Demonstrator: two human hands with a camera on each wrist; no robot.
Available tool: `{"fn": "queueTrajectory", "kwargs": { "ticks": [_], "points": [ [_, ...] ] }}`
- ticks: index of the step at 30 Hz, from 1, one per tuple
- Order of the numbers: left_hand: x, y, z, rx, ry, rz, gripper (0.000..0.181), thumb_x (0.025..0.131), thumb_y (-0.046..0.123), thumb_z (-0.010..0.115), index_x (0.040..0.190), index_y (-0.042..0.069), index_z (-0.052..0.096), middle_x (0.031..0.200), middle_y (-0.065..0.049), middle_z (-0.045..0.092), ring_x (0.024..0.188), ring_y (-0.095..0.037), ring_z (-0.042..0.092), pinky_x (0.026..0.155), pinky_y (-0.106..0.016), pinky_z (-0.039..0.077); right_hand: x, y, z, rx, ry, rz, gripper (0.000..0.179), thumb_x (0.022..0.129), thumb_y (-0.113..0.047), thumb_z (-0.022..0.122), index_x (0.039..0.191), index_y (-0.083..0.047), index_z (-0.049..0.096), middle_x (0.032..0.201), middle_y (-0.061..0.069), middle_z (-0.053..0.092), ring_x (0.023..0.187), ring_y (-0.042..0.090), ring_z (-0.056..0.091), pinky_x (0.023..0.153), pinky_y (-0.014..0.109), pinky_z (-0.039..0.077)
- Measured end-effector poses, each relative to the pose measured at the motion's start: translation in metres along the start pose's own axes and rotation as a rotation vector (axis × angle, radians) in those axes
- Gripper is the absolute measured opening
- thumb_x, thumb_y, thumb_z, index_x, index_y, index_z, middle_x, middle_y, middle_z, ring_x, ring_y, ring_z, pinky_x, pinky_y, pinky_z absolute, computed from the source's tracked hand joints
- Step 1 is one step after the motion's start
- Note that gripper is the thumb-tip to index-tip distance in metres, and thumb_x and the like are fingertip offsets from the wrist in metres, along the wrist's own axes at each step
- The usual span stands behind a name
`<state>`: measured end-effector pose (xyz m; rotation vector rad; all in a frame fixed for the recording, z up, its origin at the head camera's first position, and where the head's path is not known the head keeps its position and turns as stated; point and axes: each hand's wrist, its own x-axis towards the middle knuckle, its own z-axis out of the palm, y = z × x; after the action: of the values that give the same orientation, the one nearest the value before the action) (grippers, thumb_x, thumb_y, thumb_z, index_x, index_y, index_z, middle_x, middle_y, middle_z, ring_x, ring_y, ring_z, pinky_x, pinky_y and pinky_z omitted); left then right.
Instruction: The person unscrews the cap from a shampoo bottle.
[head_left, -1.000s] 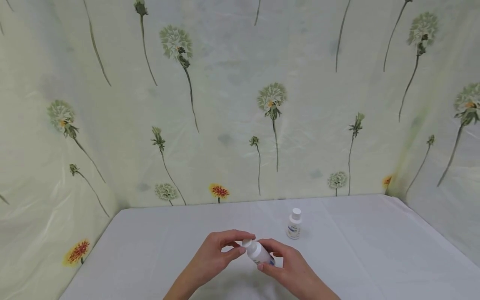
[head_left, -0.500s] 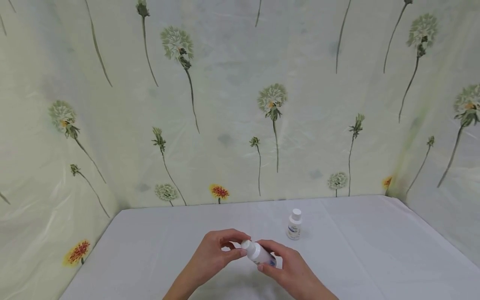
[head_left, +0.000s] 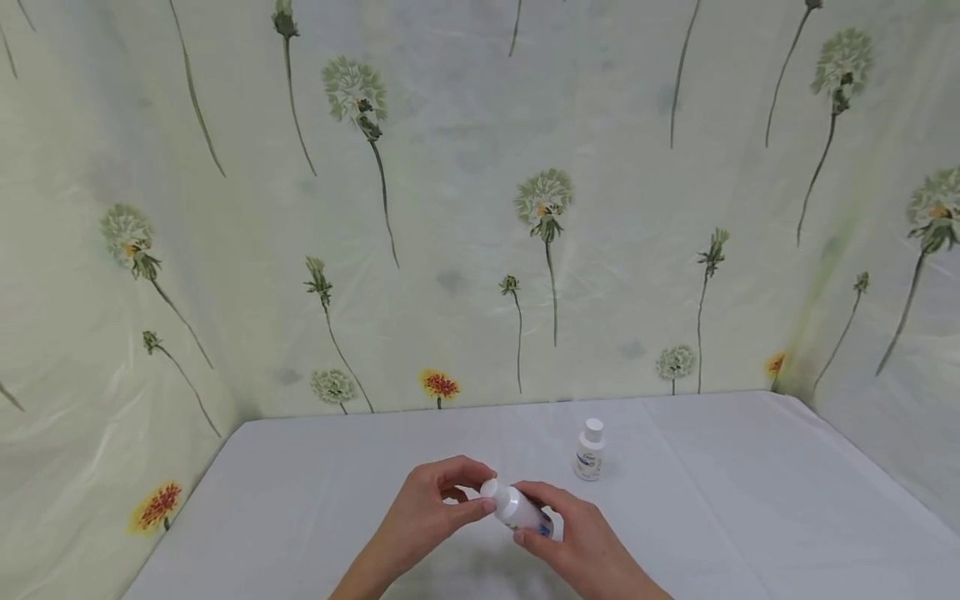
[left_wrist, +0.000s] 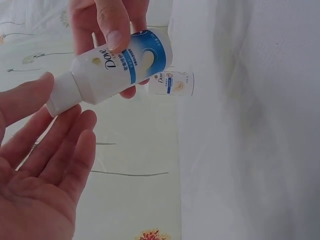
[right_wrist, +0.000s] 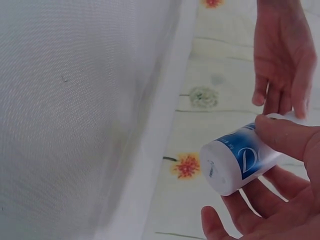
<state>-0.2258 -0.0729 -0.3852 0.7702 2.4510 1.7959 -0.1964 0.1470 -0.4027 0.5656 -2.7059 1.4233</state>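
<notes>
My right hand (head_left: 573, 537) grips the body of a small white Dove bottle (left_wrist: 117, 65) with a blue-and-white label. The bottle is tilted above the table, its cap pointing up and to the left in the head view. At that end, my left hand (head_left: 431, 508) pinches the white cap (left_wrist: 64, 94) between thumb and fingers. The cap sits on the bottle's neck. In the right wrist view the bottle's round base (right_wrist: 220, 167) faces the camera. Beyond the hands, a second white bottle (head_left: 589, 450) with its cap on stands upright on the table.
A white cloth covers the table (head_left: 712, 500). Behind it and at both sides hangs a pale curtain (head_left: 450, 208) printed with dandelions and a few orange flowers. The standing bottle is just behind my right hand.
My left fingers have shifted slightly on the cap, and the cap end has drifted a little left. My right hand keeps its grip on the bottle; the standing bottle stays in place.
</notes>
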Motion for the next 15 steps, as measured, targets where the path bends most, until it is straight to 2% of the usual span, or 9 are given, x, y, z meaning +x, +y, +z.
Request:
{"fn": "queueTrajectory", "kwargs": {
  "ticks": [8, 15],
  "points": [
    [-0.0005, 0.0001, -0.0038, -0.031, -0.061, 0.075, 0.025, 0.086, 0.016, 0.077, 0.110, 0.021, 0.071, 0.108, -0.001, 0.070, 0.097, -0.016, 0.064, 0.080, -0.029, 0.054, -0.0002, 0.0027, -0.0001, 0.010, -0.002, -0.026, 0.039, 0.086, -0.028, 0.076, 0.123, -0.024, 0.063, 0.114, -0.010, 0.063, 0.097, 0.013, 0.057, 0.084, 0.031, 0.049],
    [-0.0012, -0.0020, -0.0049, -0.067, -0.123, 0.092, 0.029, 0.089, 0.005, 0.071, 0.114, 0.021, 0.072, 0.110, 0.004, 0.069, 0.102, -0.017, 0.062, 0.083, -0.031, 0.054, -0.0008, 0.0051, -0.0004, 0.063, -0.030, -0.026, 0.038, 0.087, -0.030, 0.075, 0.123, -0.025, 0.063, 0.113, -0.012, 0.063, 0.099, 0.014, 0.055, 0.083, 0.031, 0.048]
  ]
}}
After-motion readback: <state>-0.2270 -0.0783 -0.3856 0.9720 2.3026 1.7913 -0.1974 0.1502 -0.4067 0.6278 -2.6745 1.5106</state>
